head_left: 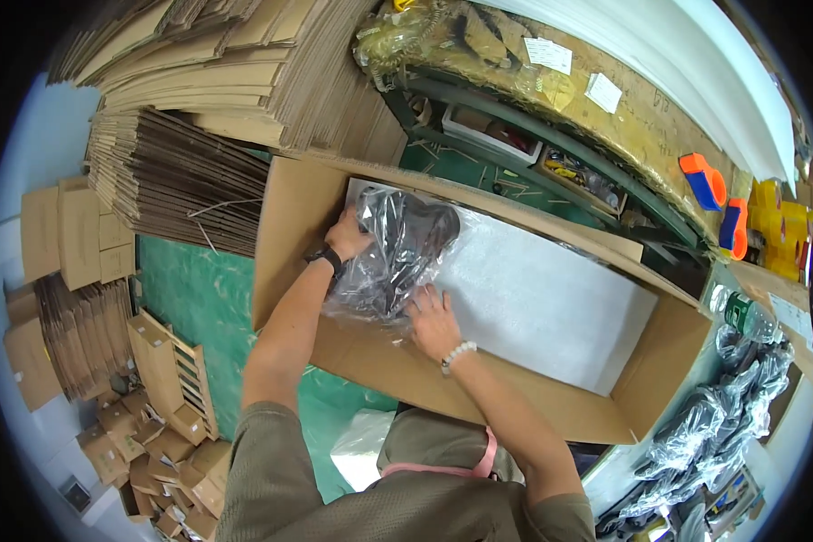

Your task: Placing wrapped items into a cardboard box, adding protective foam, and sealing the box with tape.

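Note:
A black item in a clear plastic bag (405,237) lies in the left end of a long open cardboard box (641,411); the item's kind is hidden by folds and glare. My left hand (348,237), with a black wristband, grips the bag's left edge, its fingers partly curled over the plastic. At the bag's lower right corner rests my right hand (434,323), wearing a pale bead bracelet, with its fingers spread on the plastic. A flat white sheet (546,298) covers much of the box's inside, to the right of the bag.
Flattened cardboard (190,172) is stacked at the left and far left. Behind the box stands a workbench (605,117) with orange-and-blue tape dispensers (703,182). More plastic-wrapped black items (696,434) and a plastic bottle (745,316) lie at right. Small cartons (158,452) heap up at lower left.

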`<state>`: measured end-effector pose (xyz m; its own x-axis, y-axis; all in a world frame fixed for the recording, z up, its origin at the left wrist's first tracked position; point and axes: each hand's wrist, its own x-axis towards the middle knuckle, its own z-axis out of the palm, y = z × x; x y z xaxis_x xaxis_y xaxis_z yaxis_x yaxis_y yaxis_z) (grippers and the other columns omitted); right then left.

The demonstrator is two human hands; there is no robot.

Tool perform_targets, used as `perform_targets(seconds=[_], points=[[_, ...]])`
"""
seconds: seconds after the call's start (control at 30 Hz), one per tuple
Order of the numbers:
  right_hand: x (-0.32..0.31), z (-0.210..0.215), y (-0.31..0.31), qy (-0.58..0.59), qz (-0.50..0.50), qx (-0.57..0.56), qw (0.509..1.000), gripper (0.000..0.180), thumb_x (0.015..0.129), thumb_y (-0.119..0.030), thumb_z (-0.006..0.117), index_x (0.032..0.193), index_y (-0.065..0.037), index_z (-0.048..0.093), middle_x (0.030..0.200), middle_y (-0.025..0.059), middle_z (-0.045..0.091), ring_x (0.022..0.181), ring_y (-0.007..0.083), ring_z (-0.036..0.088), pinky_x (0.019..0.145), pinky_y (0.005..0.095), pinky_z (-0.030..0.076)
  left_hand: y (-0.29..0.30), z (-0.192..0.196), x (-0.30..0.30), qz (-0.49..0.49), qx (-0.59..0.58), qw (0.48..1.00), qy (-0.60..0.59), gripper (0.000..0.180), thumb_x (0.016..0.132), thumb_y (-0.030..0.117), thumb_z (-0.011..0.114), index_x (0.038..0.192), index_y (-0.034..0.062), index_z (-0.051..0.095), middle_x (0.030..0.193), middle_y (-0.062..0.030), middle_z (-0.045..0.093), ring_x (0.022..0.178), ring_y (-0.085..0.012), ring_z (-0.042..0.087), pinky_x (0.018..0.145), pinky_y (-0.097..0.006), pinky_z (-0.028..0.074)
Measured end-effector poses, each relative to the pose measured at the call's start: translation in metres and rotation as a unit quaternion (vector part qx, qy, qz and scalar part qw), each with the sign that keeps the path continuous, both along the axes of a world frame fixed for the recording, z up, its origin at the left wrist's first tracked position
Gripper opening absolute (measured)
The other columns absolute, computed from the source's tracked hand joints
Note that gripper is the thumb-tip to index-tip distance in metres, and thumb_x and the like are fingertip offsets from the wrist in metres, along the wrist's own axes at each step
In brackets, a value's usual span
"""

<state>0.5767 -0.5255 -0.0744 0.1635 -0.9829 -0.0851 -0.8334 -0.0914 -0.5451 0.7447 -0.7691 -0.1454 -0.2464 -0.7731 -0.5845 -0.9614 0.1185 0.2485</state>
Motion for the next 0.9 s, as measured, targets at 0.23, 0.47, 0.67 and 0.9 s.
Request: perform_targets(seconds=[0.23, 0.47, 0.67, 0.9], points=[[-0.034, 0.039, 0.011, -0.112, -0.046, 0.125, 0.985, 0.053, 0.081, -0.023, 0.070, 0.126, -0.001, 0.056, 0.134, 0.0187, 0.052, 0.129, 0.0370, 0.045, 0.105, 0.0505, 0.040, 0.016, 0.067, -0.029, -0.028, -0.226, 0.972, 0.054, 0.086, 0.079, 0.047, 0.073, 0.141, -0.0024, 0.042, 0.128, -0.0279, 0.056, 0.116, -0.0429, 0.057, 0.096, -0.047, 0.049], [-0.138, 0.195, 0.113, -0.200, -0.238, 0.016, 0.950, 0.043, 0.085, -0.023, 0.071, 0.119, 0.000, 0.060, 0.108, 0.0189, 0.065, 0.103, 0.0365, 0.061, 0.091, 0.0451, 0.050, 0.113, 0.053, -0.103, -0.169, -0.094, 0.981, -0.017, 0.115, 0.075, 0.067, 0.070, 0.152, -0.0041, 0.023, 0.152, -0.0342, 0.030, 0.138, -0.0465, 0.037, 0.111, -0.045, 0.040], [-0.220, 0.219, 0.310, -0.151, -0.488, -0.125, 0.850, 0.035, 0.083, -0.018, 0.073, 0.113, -0.003, 0.063, 0.102, 0.0140, 0.065, 0.095, 0.0342, 0.062, 0.085, 0.0433, 0.053, 0.086, 0.031, -0.060, -0.169, -0.130, 0.965, -0.155, 0.116, 0.072, 0.069, 0.074, 0.148, -0.0086, 0.033, 0.150, -0.0291, 0.037, 0.141, -0.0408, 0.034, 0.118, -0.046, 0.029], [-0.381, 0.051, 0.750, 0.192, -0.859, -0.113, 0.461, 0.064, 0.075, -0.021, 0.076, 0.128, 0.005, 0.049, 0.119, 0.0265, 0.055, 0.113, 0.0436, 0.053, 0.099, 0.0478, 0.044, 0.264, 0.188, -0.314, -0.147, -0.288, 0.895, 0.306, 0.044, 0.092, 0.023, 0.071, 0.119, -0.0107, 0.060, 0.112, -0.0304, 0.064, 0.100, -0.0379, 0.063, 0.091, -0.047, 0.052]])
